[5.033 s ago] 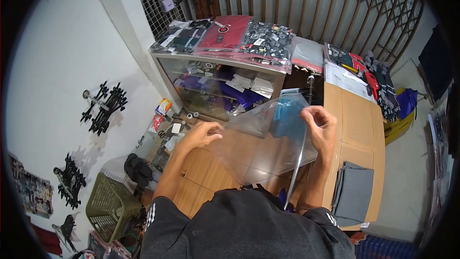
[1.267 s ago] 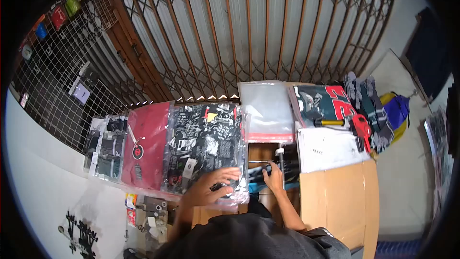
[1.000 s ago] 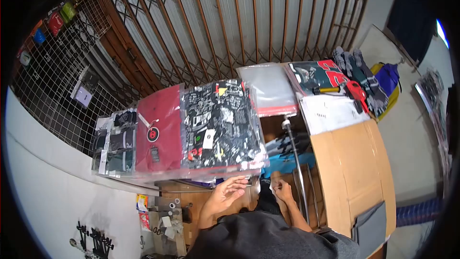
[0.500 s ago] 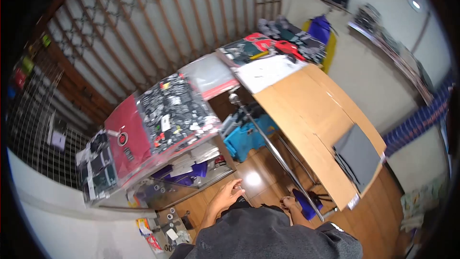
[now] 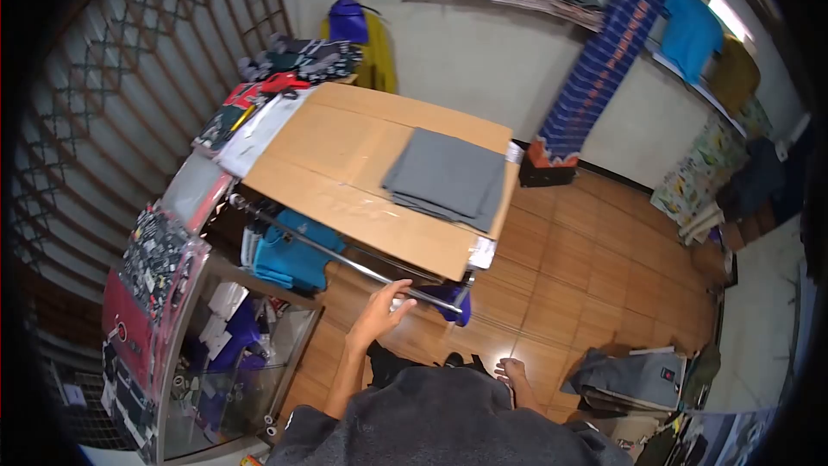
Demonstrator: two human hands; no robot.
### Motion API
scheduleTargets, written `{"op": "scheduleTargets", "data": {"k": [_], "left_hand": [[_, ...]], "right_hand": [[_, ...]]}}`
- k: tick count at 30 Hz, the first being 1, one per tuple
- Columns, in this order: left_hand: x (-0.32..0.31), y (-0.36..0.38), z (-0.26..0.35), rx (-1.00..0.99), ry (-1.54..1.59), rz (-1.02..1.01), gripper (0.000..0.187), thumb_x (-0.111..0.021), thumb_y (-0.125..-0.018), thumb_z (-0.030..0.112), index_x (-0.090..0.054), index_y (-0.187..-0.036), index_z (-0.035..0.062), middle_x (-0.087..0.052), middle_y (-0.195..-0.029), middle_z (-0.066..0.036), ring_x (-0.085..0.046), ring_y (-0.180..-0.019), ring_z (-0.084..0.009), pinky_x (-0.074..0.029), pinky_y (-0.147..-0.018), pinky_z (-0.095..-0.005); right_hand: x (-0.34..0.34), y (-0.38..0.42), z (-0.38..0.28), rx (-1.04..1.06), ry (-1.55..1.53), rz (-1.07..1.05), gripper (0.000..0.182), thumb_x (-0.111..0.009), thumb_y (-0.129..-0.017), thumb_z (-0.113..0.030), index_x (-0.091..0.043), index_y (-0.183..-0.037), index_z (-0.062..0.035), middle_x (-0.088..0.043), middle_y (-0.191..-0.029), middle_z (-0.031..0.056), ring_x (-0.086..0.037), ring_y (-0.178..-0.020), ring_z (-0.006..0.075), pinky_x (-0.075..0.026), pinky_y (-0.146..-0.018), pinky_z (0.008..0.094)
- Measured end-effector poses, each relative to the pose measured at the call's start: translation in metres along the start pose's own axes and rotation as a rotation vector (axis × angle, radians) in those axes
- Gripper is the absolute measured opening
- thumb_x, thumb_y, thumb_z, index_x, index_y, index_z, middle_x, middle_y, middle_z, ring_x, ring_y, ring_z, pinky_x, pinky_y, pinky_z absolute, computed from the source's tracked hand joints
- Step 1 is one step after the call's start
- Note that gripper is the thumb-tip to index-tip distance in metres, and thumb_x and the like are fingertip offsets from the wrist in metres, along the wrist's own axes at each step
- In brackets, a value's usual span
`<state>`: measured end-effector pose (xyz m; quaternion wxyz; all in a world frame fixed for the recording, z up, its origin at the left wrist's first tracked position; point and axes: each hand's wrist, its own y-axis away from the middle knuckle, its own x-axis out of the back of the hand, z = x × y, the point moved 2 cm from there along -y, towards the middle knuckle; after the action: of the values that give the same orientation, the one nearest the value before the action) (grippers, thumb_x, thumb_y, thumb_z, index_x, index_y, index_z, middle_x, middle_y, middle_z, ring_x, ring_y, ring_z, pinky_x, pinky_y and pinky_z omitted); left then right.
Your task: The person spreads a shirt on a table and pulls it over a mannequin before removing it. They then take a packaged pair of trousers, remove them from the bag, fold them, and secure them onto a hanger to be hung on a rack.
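Note:
My left hand (image 5: pixel 380 312) is raised over the wooden floor, fingers apart, holding nothing, close to the lower end of a metal rail (image 5: pixel 345 255) that runs under the brown table (image 5: pixel 345 173). My right hand (image 5: pixel 512 371) hangs low by my dark shirt with loosely curled fingers and nothing in it. A stack of folded grey cloth (image 5: pixel 448 178) lies on the table's right half. Blue garments (image 5: pixel 289 257) hang from the rail below the table.
A glass display case (image 5: pixel 220 336) topped with bagged shirts (image 5: pixel 151 263) stands at the left. Packed clothes (image 5: pixel 276 86) crowd the table's far end. A folded pile (image 5: pixel 634 380) lies on the floor at the right, and a blue striped column (image 5: pixel 604 52) leans on the wall.
My view has swung right, from the display case and gate to the brown table and open floor. Both hands left the bagged shirts and dropped; the left one now hovers by the rail.

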<state>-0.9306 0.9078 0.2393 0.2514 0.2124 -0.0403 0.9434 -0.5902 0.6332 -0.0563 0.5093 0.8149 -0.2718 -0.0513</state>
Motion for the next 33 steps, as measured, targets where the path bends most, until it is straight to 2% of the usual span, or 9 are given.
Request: {"op": "scheduleTargets", "data": {"k": [3,6,9,12,15,20,24,27,33], "left_hand": [[-0.067,-0.027,0.033,-0.058,0.061,-0.098,0.048,-0.072,-0.092,0.021,-0.057,-0.133,0.0014,-0.066,-0.123,-0.018,-0.067,-0.109,-0.0258,-0.054,-0.091,-0.0359],[-0.115,-0.049,0.063,-0.057,0.075,-0.141,0.047,-0.072,-0.091,0.022,-0.058,-0.13,0.0007,-0.066,-0.122,-0.02,-0.065,-0.11,-0.0319,-0.051,-0.094,-0.0393],[-0.137,-0.074,0.085,-0.154,-0.012,-0.13,0.045,-0.072,-0.09,0.02,-0.059,-0.129,0.0011,-0.065,-0.12,-0.019,-0.065,-0.108,-0.0334,-0.051,-0.094,-0.0396],[-0.145,-0.101,0.092,-0.207,-0.022,-0.017,0.045,-0.072,-0.088,0.017,-0.059,-0.127,-0.0005,-0.061,-0.123,-0.021,-0.06,-0.115,-0.0364,-0.047,-0.1,-0.0411],[-0.14,-0.138,0.091,-0.299,-0.143,0.156,0.049,-0.072,-0.087,0.015,-0.056,-0.129,-0.0025,-0.055,-0.131,-0.025,-0.054,-0.123,-0.0406,-0.043,-0.106,-0.0426],[-0.134,-0.197,0.092,-0.237,-0.295,0.406,0.055,-0.072,-0.087,0.018,-0.052,-0.134,-0.0021,-0.053,-0.132,-0.027,-0.048,-0.125,-0.0437,-0.04,-0.107,-0.0469],[-0.151,-0.241,0.06,-0.017,-0.51,0.487,0.057,-0.077,-0.084,0.026,-0.055,-0.127,-0.0039,-0.05,-0.128,-0.029,-0.049,-0.116,-0.0448,-0.043,-0.098,-0.0511],[-0.16,-0.255,0.072,0.178,-0.564,0.481,0.061,-0.079,-0.081,0.03,-0.055,-0.126,-0.0034,-0.049,-0.127,-0.029,-0.047,-0.116,-0.0447,-0.041,-0.1,-0.0507],[-0.158,-0.272,0.081,0.315,-0.557,0.52,0.055,-0.08,-0.081,0.036,-0.056,-0.114,-0.001,-0.049,-0.119,-0.025,-0.048,-0.11,-0.0421,-0.046,-0.088,-0.0533]], "right_hand": [[0.071,0.001,0.018,-0.006,-0.1,0.069,0.031,-0.055,-0.095,-0.018,-0.06,-0.121,-0.0017,-0.067,-0.118,0.0181,-0.069,-0.098,0.032,-0.055,-0.082,0.0482],[0.12,0.004,0.025,0.03,-0.146,0.093,0.031,-0.053,-0.095,-0.017,-0.058,-0.122,-0.0029,-0.067,-0.118,0.0166,-0.068,-0.096,0.0306,-0.054,-0.079,0.0452],[0.144,0.001,0.014,0.088,-0.199,0.112,0.031,-0.051,-0.096,-0.016,-0.057,-0.124,-0.0047,-0.067,-0.118,0.0159,-0.068,-0.096,0.0296,-0.054,-0.078,0.0435],[0.149,-0.01,-0.016,0.116,-0.215,0.101,0.031,-0.054,-0.097,-0.02,-0.058,-0.125,-0.0068,-0.067,-0.119,0.0146,-0.068,-0.097,0.0262,-0.055,-0.078,0.0411],[0.144,-0.018,-0.073,0.183,-0.188,0.084,0.034,-0.059,-0.097,-0.025,-0.059,-0.125,-0.0064,-0.068,-0.118,0.0133,-0.069,-0.096,0.0246,-0.056,-0.078,0.0389],[0.127,-0.028,-0.205,0.419,-0.02,0.014,0.039,-0.063,-0.095,-0.024,-0.059,-0.126,-0.0012,-0.069,-0.112,0.0143,-0.07,-0.092,0.023,-0.056,-0.076,0.0337],[0.105,-0.048,-0.309,0.6,0.076,-0.131,0.04,-0.066,-0.094,-0.021,-0.058,-0.126,0.0021,-0.069,-0.108,0.0146,-0.069,-0.09,0.0206,-0.055,-0.075,0.0305],[0.083,-0.048,-0.39,0.751,0.179,-0.258,0.039,-0.066,-0.095,-0.018,-0.058,-0.126,0.0036,-0.07,-0.105,0.0142,-0.068,-0.089,0.0193,-0.055,-0.076,0.0305],[0.026,-0.02,-0.521,1.029,0.327,-0.448,0.032,-0.066,-0.093,-0.013,-0.062,-0.12,0.0036,-0.072,-0.092,0.0104,-0.067,-0.083,0.0138,-0.053,-0.076,0.0281]]}}
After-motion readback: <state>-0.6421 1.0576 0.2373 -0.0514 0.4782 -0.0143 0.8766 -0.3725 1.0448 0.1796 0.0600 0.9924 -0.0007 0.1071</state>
